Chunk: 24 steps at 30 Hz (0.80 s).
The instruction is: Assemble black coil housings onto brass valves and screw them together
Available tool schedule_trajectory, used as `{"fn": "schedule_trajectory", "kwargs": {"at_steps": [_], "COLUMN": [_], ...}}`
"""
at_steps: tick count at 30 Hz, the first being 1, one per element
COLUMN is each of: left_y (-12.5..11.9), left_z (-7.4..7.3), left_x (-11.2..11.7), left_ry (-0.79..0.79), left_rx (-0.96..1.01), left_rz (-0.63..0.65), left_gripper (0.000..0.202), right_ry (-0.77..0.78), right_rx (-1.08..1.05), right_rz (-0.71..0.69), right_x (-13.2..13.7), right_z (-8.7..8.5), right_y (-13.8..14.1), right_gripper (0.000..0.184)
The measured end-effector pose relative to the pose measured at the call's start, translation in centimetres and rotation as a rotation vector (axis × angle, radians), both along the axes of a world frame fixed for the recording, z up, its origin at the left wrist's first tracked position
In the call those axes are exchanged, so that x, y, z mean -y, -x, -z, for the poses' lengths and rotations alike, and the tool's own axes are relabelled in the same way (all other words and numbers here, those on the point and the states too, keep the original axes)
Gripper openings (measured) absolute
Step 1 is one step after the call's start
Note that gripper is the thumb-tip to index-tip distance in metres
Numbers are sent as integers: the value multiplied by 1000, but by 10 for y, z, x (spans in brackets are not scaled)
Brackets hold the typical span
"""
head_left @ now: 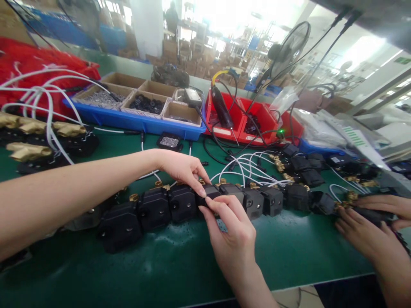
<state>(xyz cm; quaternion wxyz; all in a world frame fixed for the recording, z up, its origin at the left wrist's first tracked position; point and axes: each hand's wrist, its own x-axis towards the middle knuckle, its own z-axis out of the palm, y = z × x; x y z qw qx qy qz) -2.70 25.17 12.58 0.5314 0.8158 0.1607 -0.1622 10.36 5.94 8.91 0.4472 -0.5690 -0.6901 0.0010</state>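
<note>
A row of black box-shaped housings (pixel 154 209) with brass fittings runs across the green bench. My left hand (pixel 181 167) reaches over the row from behind, its thumb and fingers closed on one black housing (pixel 210 191) in the middle. From the front, my right hand (pixel 233 226) pinches at that same housing's front face, fingertips close to my left thumb. Whatever is between the right fingertips is hidden or too small to name. The neighbouring housings show small round holes or screws on their fronts.
Behind the row lie white cables (pixel 253 167), a blue tray (pixel 138 122) of small parts and red bins (pixel 224 128) with a power screwdriver (pixel 222 107). Brass valve bodies (pixel 28 150) sit at left. At right, another person's hands (pixel 366 231) handle a black part.
</note>
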Motion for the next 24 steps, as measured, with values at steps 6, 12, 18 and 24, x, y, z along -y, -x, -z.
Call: {"fn": "schedule_trajectory", "kwargs": {"at_steps": [6, 12, 18, 24], "left_y": [-2, -24, -46, -59], "left_z": [-42, -57, -23, -10], "left_x": [36, 139, 188, 207], "left_ry": [-124, 459, 638, 712], "left_rx": [133, 131, 31, -110], "left_rz": [-416, -913, -1213, -1177], "left_gripper": [46, 70, 69, 73], "right_ry": [-99, -176, 83, 217], "right_rx": [-117, -209, 64, 18], "right_rz": [47, -85, -198, -285], "right_x": [15, 44, 54, 62], "right_z": [-9, -52, -51, -35], "right_y": [-15, -9, -20, -39], "right_gripper": [27, 18, 7, 19]}}
